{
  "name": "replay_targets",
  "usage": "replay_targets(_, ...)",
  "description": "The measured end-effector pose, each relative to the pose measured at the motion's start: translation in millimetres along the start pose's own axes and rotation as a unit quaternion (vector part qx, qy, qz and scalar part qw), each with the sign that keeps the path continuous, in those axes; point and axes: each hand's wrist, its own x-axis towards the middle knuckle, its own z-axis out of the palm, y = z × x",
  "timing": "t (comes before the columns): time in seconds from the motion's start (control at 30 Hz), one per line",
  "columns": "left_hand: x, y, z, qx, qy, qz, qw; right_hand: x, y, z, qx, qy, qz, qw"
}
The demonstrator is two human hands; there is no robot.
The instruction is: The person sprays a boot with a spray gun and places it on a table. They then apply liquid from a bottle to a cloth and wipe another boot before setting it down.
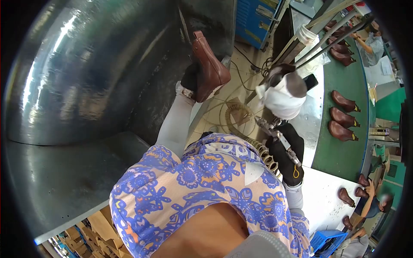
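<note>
A brown ankle boot is held up in front of the dark metal booth. My left hand, in a black glove, grips the boot from its left side, and the boot covers most of the fingers. To the right, my right hand, also black-gloved, is closed around a metal spray gun. A coiled hose runs close by the gun. Just above that hand is a white cloth-wrapped form with a dark brown top.
The shiny metal booth fills the left side. Several brown boots stand on a green belt at the right. A blue crate sits lower right. Other people are at the far right. Cables cross the floor.
</note>
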Motion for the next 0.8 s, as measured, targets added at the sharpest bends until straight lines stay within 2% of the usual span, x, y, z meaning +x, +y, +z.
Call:
replay_targets(0.07, 1.9, -1.5, -2.9, -0.037, -0.009, -0.022, 0.999, 0.7, -3.0, -0.8, -0.029, 0.062, 0.015, 0.998)
replay_targets(0.1, 2.4, -2.4, -2.8, -0.075, -0.015, -0.041, 0.996, -3.1, -4.3, 9.0, 0.06, 0.126, -0.003, 0.99)
replay_targets(0.13, 3.3, -4.1, -3.7, -0.113, -0.021, -0.06, 0.992, -3.2, -7.7, 7.3, 0.059, 0.127, -0.003, 0.99)
replay_targets(0.2, 1.4, -4.9, -8.5, -0.188, -0.034, -0.093, 0.977, -5.4, -21.0, 3.7, -0.024, 0.031, -0.068, 0.997)
replay_targets(0.23, 3.8, -7.6, -11.8, -0.188, -0.035, -0.092, 0.977, -5.4, -25.1, 2.0, -0.019, 0.004, -0.065, 0.998)
replay_targets(0.33, 6.0, -12.8, -18.4, -0.119, -0.047, -0.059, 0.99, -12.1, -12.4, -3.2, -0.046, 0.055, -0.06, 0.996)
replay_targets(0.4, 6.2, -12.7, -13.9, -0.14, -0.056, -0.06, 0.987, -12.5, -20.8, -5.7, -0.029, 0.067, -0.026, 0.997)
replay_targets(0.5, 9.5, -14.6, -7.1, -0.188, -0.081, -0.06, 0.977, -15.4, -22.1, -11.8, -0.071, -0.005, -0.082, 0.994)
replay_targets(0.53, 9.8, -12.6, -0.4, -0.212, -0.101, -0.062, 0.97, -15.7, -26.7, -11.0, -0.072, -0.003, -0.085, 0.994)
replay_targets(0.57, 10.9, -13.8, 4.6, -0.24, -0.121, -0.062, 0.961, -13.2, -27.7, -8.9, -0.044, 0.057, -0.053, 0.996)
replay_targets(0.6, 9.1, -11.1, 19.2, -0.275, -0.151, -0.067, 0.947, -11.5, -27.4, -8.0, -0.016, 0.118, -0.022, 0.993)
replay_targets(0.63, 8.8, -11.9, 35.9, -0.258, -0.136, -0.058, 0.955, -11.9, -0.5, -12.1, -0.023, 0.17, 0.084, 0.982)
replay_targets(0.67, 0.8, -6.0, 65.3, -0.238, -0.119, -0.054, 0.963, -7.7, -9.0, -13.0, 0.082, 0.174, 0.108, 0.975)
replay_targets(0.73, -14.2, 5.3, 120.5, -0.217, -0.106, -0.056, 0.969, 11.2, -25.2, -6.2, 0.135, 0.189, 0.031, 0.972)
replay_targets(0.77, -23.3, 11.9, 148.1, -0.21, -0.107, -0.063, 0.97, 18.5, 21.3, -13.5, 0.2, 0.137, 0.002, 0.97)
replay_targets(0.8, -31.5, 15.3, 170.9, -0.208, -0.106, -0.073, 0.97, 18.8, -24.2, -3.8, 0.141, 0.132, -0.047, 0.98)
